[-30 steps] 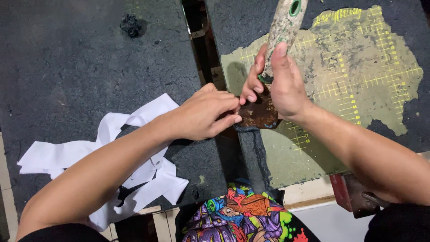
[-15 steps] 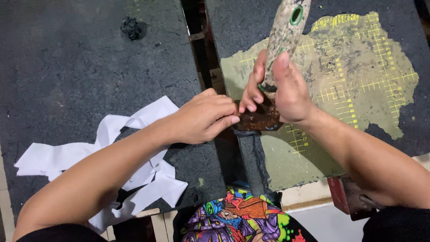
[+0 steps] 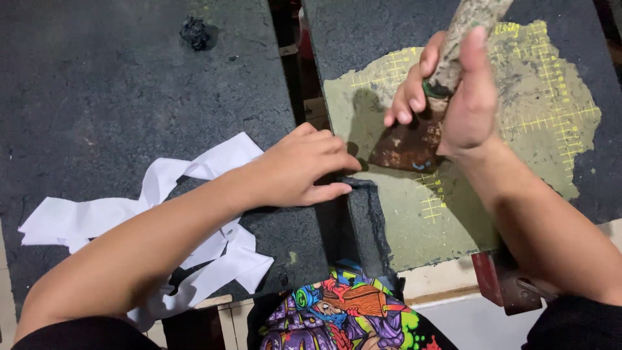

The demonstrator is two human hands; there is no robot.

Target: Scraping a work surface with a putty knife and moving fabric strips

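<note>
1. Nearest to us, at the bottom edge, sits a brightly printed cloth (image 3: 343, 317) in purple, green and orange, just below the gap between two dark work surfaces.
2. To the right of it, a dark red metal fitting (image 3: 502, 285) shows under our right forearm, beside a pale board edge.
3. On the left, crumpled white paper strips (image 3: 97, 220) lie on the dark tabletop (image 3: 97, 97), partly under our left forearm.
4. Our left hand (image 3: 298, 168) lies flat and palm down, fingers close together and curled slightly, pressing the top end of a dark rubbery strip (image 3: 366, 223) that runs toward us along the edge of the right surface. It grips nothing that we can see; it only presses.
5. Just beyond the fingertips, a rusty brown blade (image 3: 405, 146) rests on the worn green cutting mat (image 3: 538, 129), whose yellow grid lines show where the dark coating is scraped away.
6. Our right hand (image 3: 453, 91) is closed around the tool's speckled pale handle (image 3: 476, 19), thumb stretched up along it and fingers wrapped on the far side, with the blade just below the palm.
7. Farthest away, a small black clump (image 3: 194, 31) sits alone on the left tabletop, well apart from both hands.
</note>
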